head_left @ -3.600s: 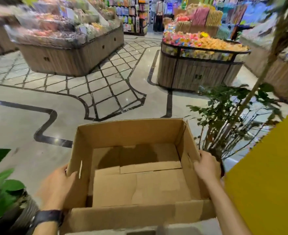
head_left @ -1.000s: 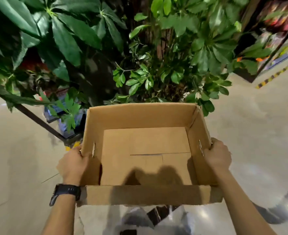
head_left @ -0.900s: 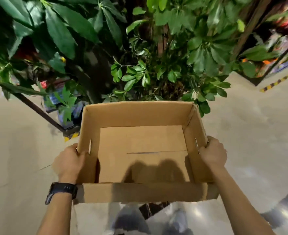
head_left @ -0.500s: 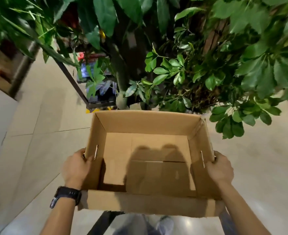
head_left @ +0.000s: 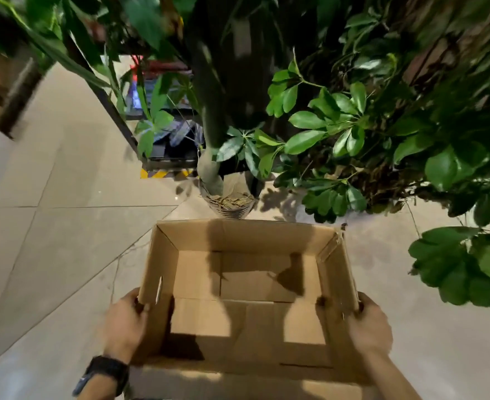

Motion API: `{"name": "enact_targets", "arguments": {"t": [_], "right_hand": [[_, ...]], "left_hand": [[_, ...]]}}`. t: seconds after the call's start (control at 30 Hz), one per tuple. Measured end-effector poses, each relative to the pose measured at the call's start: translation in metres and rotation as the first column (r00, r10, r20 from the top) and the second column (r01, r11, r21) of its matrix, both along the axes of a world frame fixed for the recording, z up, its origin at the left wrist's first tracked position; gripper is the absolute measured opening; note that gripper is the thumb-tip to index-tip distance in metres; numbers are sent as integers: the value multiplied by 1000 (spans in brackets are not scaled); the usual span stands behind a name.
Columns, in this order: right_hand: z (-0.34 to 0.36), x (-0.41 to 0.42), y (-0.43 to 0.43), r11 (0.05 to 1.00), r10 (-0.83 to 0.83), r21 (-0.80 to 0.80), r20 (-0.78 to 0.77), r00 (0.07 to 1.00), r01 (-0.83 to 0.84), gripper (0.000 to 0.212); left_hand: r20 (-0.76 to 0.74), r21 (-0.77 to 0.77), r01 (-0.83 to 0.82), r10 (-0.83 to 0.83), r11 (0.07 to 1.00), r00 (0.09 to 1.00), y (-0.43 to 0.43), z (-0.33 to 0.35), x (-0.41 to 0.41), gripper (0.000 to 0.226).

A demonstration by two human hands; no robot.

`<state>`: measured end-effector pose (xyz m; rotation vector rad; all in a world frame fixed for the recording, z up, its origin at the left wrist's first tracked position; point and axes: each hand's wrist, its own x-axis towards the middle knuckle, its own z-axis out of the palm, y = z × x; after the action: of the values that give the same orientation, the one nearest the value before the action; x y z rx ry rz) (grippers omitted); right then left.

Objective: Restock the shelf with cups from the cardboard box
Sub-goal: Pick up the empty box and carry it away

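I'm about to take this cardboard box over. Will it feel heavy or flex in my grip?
Probably light: the cardboard box looks empty, only bottom flaps showing. Likely a bit floppy: open-topped, far right corner creased. Left hand and right hand grip opposite walls, so use both.

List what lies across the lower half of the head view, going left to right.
Left hand → cardboard box, empty, gripped at both side walls → right hand → green leaves at the right edge.
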<state>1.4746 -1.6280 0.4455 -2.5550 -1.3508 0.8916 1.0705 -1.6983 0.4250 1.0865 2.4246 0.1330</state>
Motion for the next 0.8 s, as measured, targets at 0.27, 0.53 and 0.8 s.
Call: {"name": "enact_targets", "arguments": {"t": [0.27, 0.53, 0.8], "right_hand": [[-147, -2, 55, 994, 104, -46, -9, 995, -104, 29], [-318, -5, 84, 993, 100, -73, 64, 993, -95, 28], [-444, -6, 104, 993, 120, -9, 109, 987, -120, 27]], "left_hand": [[15, 14, 3, -3, 1000, 1000, 1, -140, 6, 19], [-19, -7, 69, -69, 998, 997, 37, -295, 2, 24], [-21, -70, 91, -93, 993, 995, 71, -418, -2, 22]]}}
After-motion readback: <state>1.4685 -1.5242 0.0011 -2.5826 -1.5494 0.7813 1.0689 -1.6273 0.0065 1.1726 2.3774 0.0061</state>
